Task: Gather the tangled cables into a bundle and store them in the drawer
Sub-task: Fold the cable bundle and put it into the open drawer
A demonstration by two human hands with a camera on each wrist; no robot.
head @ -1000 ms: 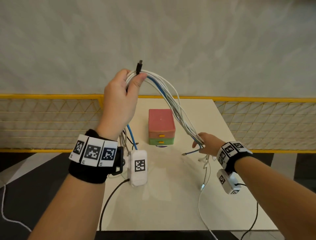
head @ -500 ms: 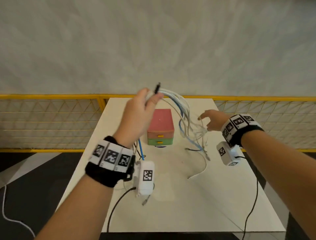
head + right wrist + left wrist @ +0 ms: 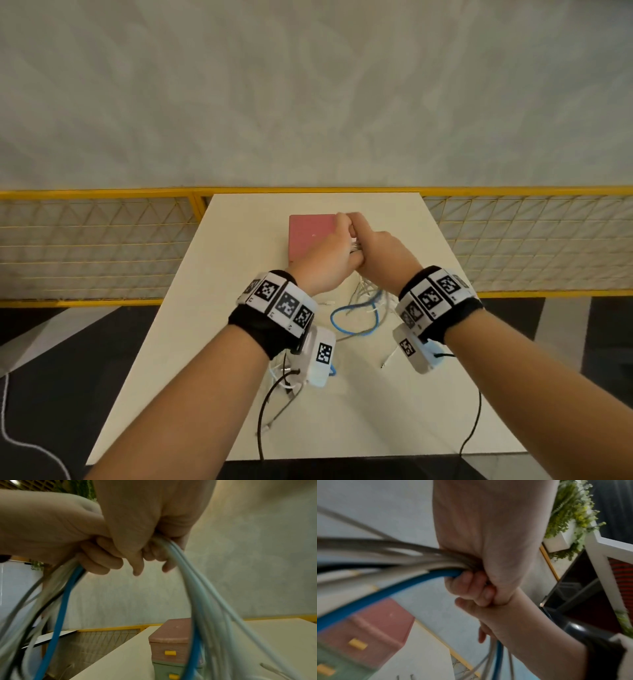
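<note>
A: Your left hand (image 3: pixel 327 253) and right hand (image 3: pixel 378 255) are pressed together, both fisted round the cable bundle (image 3: pixel 193 582), held up above the table (image 3: pixel 394 394).

B: And the drawer unit (image 3: pixel 310 236)?

A: Right under and just beyond your fists, nearer your left; both drawers look closed. Loose ends, the blue cable (image 3: pixel 352 317) too, trail towards you.

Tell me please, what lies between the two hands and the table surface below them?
Loose cable ends, one blue, hang from the left hand and right hand onto the table. The head view shows this.
</note>
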